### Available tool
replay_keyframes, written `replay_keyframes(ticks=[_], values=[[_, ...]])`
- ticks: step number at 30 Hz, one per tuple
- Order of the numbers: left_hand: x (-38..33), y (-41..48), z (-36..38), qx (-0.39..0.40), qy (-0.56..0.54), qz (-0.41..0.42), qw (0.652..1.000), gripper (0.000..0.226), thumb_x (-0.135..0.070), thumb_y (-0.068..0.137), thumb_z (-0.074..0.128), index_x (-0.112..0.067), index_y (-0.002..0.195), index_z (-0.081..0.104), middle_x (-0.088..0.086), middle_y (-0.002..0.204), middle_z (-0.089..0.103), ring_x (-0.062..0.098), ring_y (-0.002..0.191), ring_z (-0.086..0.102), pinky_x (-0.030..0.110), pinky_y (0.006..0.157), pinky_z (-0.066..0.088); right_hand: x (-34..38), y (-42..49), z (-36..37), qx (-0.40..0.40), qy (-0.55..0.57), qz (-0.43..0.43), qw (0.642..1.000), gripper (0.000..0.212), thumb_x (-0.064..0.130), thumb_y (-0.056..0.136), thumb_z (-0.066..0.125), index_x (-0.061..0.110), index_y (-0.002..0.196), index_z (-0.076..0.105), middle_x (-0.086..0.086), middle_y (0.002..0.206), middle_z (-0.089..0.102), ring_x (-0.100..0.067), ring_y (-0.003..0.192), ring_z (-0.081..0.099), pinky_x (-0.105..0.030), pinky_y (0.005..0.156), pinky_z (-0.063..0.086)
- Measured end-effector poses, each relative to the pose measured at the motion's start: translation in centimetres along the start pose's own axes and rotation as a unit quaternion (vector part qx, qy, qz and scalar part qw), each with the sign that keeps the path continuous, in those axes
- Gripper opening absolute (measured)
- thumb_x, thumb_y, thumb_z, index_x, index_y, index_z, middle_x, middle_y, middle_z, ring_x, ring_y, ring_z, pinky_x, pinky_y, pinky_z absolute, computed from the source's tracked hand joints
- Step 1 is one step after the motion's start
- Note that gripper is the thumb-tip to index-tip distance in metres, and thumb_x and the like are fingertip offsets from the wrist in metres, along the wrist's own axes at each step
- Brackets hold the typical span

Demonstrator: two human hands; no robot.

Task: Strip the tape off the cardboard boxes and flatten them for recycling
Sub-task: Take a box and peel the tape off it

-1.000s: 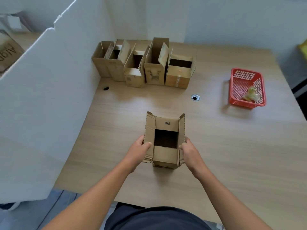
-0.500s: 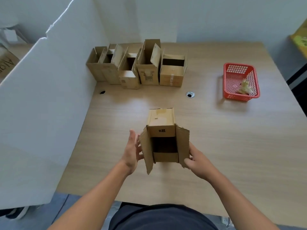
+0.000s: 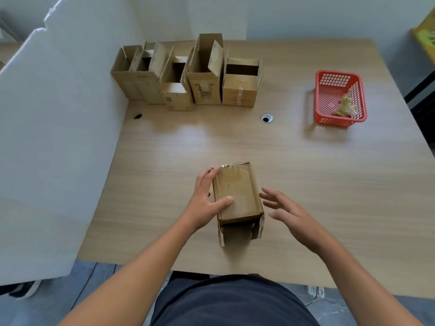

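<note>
A small cardboard box (image 3: 237,194) lies on its side near the front of the wooden table (image 3: 306,184), its open flaps toward me and clear tape (image 3: 231,166) glinting along its far end. My left hand (image 3: 207,196) holds the box's left side, thumb across the top face and fingers along the left edge. My right hand (image 3: 282,209) hovers just right of the box with fingers spread, apart from it. Several open-topped cardboard boxes (image 3: 188,76) stand in a row at the back of the table.
A red plastic basket (image 3: 324,114) with crumpled tape scraps sits at the back right. A white partition wall (image 3: 58,137) borders the table's left side. A round cable hole (image 3: 267,118) lies mid-table behind the box.
The box was tipped from open end up onto its side, flaps now toward me. My right hand let go and drew away to the right; my left hand shifted onto the top face.
</note>
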State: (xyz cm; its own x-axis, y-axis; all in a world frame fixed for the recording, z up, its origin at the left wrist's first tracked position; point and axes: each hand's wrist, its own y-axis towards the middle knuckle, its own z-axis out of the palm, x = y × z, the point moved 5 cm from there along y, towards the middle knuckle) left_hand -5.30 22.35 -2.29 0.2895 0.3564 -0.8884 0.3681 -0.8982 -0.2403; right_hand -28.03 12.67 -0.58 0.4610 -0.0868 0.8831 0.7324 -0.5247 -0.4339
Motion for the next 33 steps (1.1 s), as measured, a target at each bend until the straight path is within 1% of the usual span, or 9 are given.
replay_keyframes(ticks=[2, 4, 7, 10, 13, 16, 21, 29, 33], values=[[-0.1, 0.0, -0.5, -0.062, 0.027, 0.027, 0.997, 0.067, -0.043, 0.088, 0.075, -0.046, 0.145, 0.040, -0.013, 0.147, 0.033, 0.003, 0.138, 0.036, 0.036, 0.112, 0.039, 1.3, 0.6, 0.5, -0.037, -0.009, -0.012, 0.999, 0.054, 0.051, 0.094, 0.053, 0.051, 0.146, 0.041, 0.026, 0.145, 0.049, 0.008, 0.133, 0.047, -0.021, 0.105, 0.043], [-0.3, -0.1, -1.0, -0.102, 0.049, 0.028, 0.993, 0.050, -0.044, 0.091, 0.071, -0.044, 0.136, 0.046, -0.013, 0.132, 0.041, -0.002, 0.123, 0.045, 0.035, 0.106, 0.044, 2.2, 1.5, 1.4, -0.052, -0.043, -0.025, 0.997, 0.053, 0.048, 0.101, 0.055, 0.042, 0.151, 0.039, 0.020, 0.149, 0.046, 0.000, 0.137, 0.046, -0.025, 0.110, 0.042], [-0.5, -0.5, -1.2, -0.108, 0.086, 0.011, 0.990, 0.039, -0.050, 0.090, 0.070, -0.050, 0.123, 0.049, -0.013, 0.119, 0.045, -0.007, 0.106, 0.051, 0.027, 0.091, 0.047, 3.1, 2.9, 3.0, -0.059, -0.194, -0.026, 0.979, 0.069, 0.048, 0.100, 0.057, 0.032, 0.160, 0.028, 0.009, 0.154, 0.036, -0.008, 0.139, 0.042, -0.028, 0.114, 0.036], [-0.5, -1.2, -1.9, -0.136, 0.118, -0.013, 0.984, 0.026, -0.049, 0.089, 0.071, -0.041, 0.110, 0.058, -0.012, 0.103, 0.053, -0.002, 0.090, 0.055, 0.026, 0.077, 0.046, 3.5, 4.0, 4.2, -0.071, -0.357, -0.009, 0.931, 0.078, 0.064, 0.097, 0.049, 0.040, 0.162, 0.014, 0.006, 0.162, 0.024, -0.023, 0.143, 0.037, -0.045, 0.113, 0.039], [-0.3, -1.4, -2.6, -0.133, 0.135, -0.022, 0.982, 0.018, -0.048, 0.089, 0.071, -0.035, 0.099, 0.063, -0.008, 0.082, 0.059, 0.002, 0.076, 0.057, 0.025, 0.066, 0.042, 3.4, 4.4, 4.5, -0.096, -0.469, -0.013, 0.878, 0.079, 0.076, 0.092, 0.036, 0.047, 0.160, 0.007, 0.008, 0.168, 0.010, -0.027, 0.153, 0.014, -0.056, 0.120, 0.021], [0.1, -1.4, -2.6, -0.087, 0.135, -0.025, 0.987, 0.013, -0.047, 0.091, 0.069, -0.037, 0.098, 0.063, -0.008, 0.077, 0.060, 0.004, 0.074, 0.057, 0.025, 0.065, 0.043, 3.5, 4.4, 4.6, -0.098, -0.464, -0.042, 0.879, 0.081, 0.077, 0.090, 0.039, 0.045, 0.160, 0.012, 0.010, 0.167, 0.014, -0.024, 0.151, 0.020, -0.056, 0.121, 0.018], [-0.4, -0.7, -2.1, -0.083, 0.098, -0.003, 0.992, 0.038, -0.038, 0.091, 0.072, -0.031, 0.126, 0.059, -0.013, 0.120, 0.054, -0.001, 0.100, 0.056, 0.025, 0.085, 0.050, 3.4, 3.7, 4.6, -0.106, -0.398, -0.078, 0.908, 0.091, 0.077, 0.085, 0.052, 0.040, 0.159, 0.014, 0.017, 0.160, 0.029, -0.020, 0.132, 0.049, -0.042, 0.101, 0.048], [-3.4, 1.7, -1.5, -0.109, 0.166, 0.020, 0.980, 0.010, -0.032, 0.090, 0.073, -0.027, 0.100, 0.074, -0.014, 0.093, 0.073, 0.005, 0.081, 0.066, 0.026, 0.080, 0.054, 3.4, 3.5, 5.1, -0.123, -0.432, -0.079, 0.890, 0.093, 0.078, 0.084, 0.052, 0.040, 0.161, 0.017, 0.018, 0.158, 0.031, -0.015, 0.137, 0.041, -0.043, 0.107, 0.039], [-3.8, 1.6, -1.3, -0.128, 0.261, 0.063, 0.955, 0.013, -0.030, 0.094, 0.066, -0.021, 0.093, 0.075, -0.006, 0.087, 0.075, 0.015, 0.080, 0.068, 0.032, 0.075, 0.052, 3.1, 3.1, 5.4, -0.127, -0.419, -0.078, 0.896, 0.093, 0.079, 0.083, 0.053, 0.042, 0.161, 0.018, 0.019, 0.159, 0.031, -0.013, 0.139, 0.039, -0.042, 0.107, 0.035]])
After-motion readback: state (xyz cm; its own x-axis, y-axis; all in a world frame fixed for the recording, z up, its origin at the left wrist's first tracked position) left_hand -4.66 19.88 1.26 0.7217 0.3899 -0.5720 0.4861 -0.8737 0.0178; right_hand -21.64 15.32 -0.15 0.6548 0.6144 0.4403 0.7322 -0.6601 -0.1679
